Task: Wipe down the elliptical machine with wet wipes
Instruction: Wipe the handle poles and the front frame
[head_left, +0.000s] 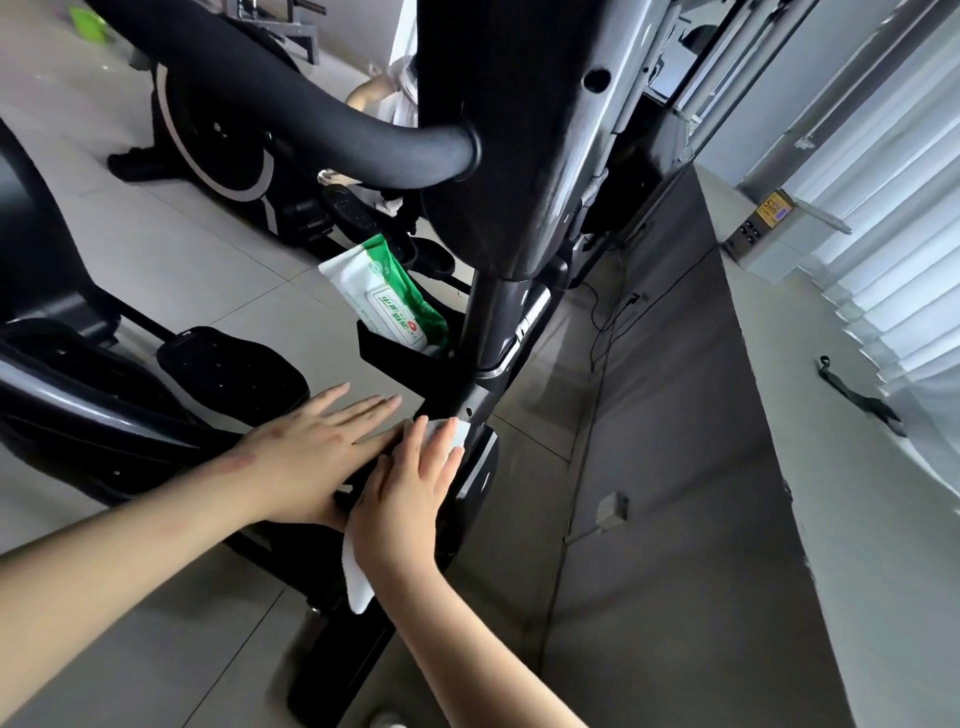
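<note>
The black elliptical machine (524, 171) fills the middle of the head view, its upright column running down to the floor. My right hand (410, 488) lies flat with straight fingers on a white wet wipe (358, 577), pressing it against the lower part of the column. The wipe shows between the fingertips and hangs below the palm. My left hand (317, 447) rests flat beside it on the dark housing, fingers straight and spread. A green and white pack of wet wipes (389, 296) stands in the black holder (379, 348) on the column.
A black pedal (234, 369) sits left of my hands. Another exercise bike (218, 140) stands at the back left on the tiled floor. A grey ledge (831, 467) under window blinds runs along the right, with cables (602, 332) trailing beside it.
</note>
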